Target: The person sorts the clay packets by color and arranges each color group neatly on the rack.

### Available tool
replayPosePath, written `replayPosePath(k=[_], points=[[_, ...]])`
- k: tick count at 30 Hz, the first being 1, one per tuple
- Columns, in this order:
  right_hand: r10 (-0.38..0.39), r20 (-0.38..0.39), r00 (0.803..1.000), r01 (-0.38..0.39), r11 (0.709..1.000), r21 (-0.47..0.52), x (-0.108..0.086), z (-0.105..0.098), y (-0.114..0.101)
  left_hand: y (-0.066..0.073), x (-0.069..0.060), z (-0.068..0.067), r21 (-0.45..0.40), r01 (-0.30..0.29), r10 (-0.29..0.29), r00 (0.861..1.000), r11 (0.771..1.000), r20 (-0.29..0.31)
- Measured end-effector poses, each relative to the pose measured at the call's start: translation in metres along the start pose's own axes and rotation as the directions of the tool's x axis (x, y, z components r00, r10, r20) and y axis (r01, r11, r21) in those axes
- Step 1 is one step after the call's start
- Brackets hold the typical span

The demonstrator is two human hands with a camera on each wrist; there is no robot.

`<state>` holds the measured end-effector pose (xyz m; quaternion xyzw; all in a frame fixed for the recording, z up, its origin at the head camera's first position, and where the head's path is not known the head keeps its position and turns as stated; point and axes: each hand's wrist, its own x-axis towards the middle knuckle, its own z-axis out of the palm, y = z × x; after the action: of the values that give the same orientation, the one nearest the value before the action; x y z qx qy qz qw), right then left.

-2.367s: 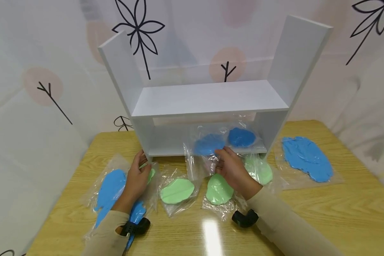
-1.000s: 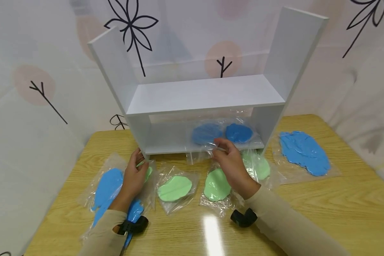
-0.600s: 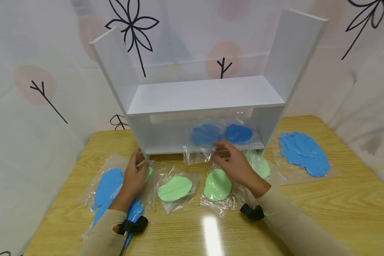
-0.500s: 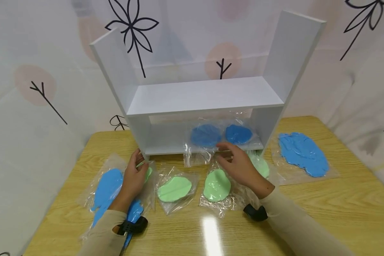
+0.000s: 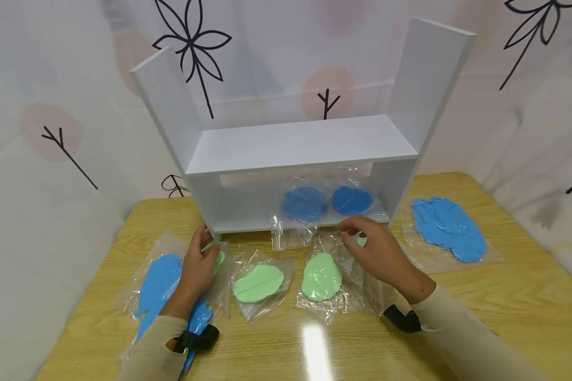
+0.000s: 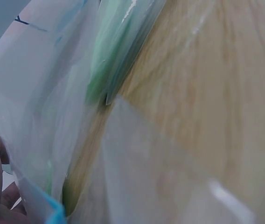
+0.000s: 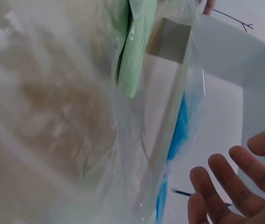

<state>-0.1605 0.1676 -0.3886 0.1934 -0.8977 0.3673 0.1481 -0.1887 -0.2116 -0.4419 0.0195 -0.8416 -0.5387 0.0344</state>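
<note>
Through the head camera I look down on a yellow-brown wood-grain tabletop [image 5: 248, 346], a bright reflection glaring at 6 o'clock. At 12, pale fabric [image 5: 271, 69] hangs behind it, printed with pink discs and black line-drawn flowers and twigs.

A white two-tier shelf unit [image 5: 305, 143] stands towards 12, its boards running from 9 to 3. On the lower board lie two clear plastic bags: the left bag holds a roundish deep-blue slab [image 5: 304, 203], and its clear end drapes over the front edge towards 6; the right bag holds an oval deep-blue slab [image 5: 352, 200], long axis about 9 to 3.

My right hand [image 5: 377, 251] hovers towards 4 from centre, just in front of the oval slab, its fingers loosely bent and spread, holding nothing. My left hand [image 5: 199, 264] is at 8, fingers at the unit's lower left corner beside bagged plastic; I can't tell whether they grip anything.

Between the hands lie a bagged pale-green oval [image 5: 259, 283], tipped from 8 to 2, and a bagged pale-green rounded slab [image 5: 321, 277], running 12 to 6. A wide light-blue sheet [image 5: 449, 228] lies at 3, pointing from 10 to 4.
</note>
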Motion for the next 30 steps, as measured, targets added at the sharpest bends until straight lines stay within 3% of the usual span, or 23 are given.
replayPosePath(k=[10,25,30], points=[[-0.068,-0.079,0.995,0.059,0.992,-0.114,-0.003,-0.017,0.007,0.001,-0.001,0.000,-0.018,-0.017,0.017,1.000,1.000,-0.002],[-0.062,-0.154,0.986,0.032,0.981,-0.191,0.002,-0.037,0.022,-0.001,-0.001,0.000,-0.022,-0.032,0.032,0.999,0.999,0.003],[-0.068,-0.224,0.972,0.022,0.980,-0.199,0.003,-0.044,0.028,-0.001,-0.001,0.000,-0.017,-0.021,0.021,1.000,1.000,0.001]])
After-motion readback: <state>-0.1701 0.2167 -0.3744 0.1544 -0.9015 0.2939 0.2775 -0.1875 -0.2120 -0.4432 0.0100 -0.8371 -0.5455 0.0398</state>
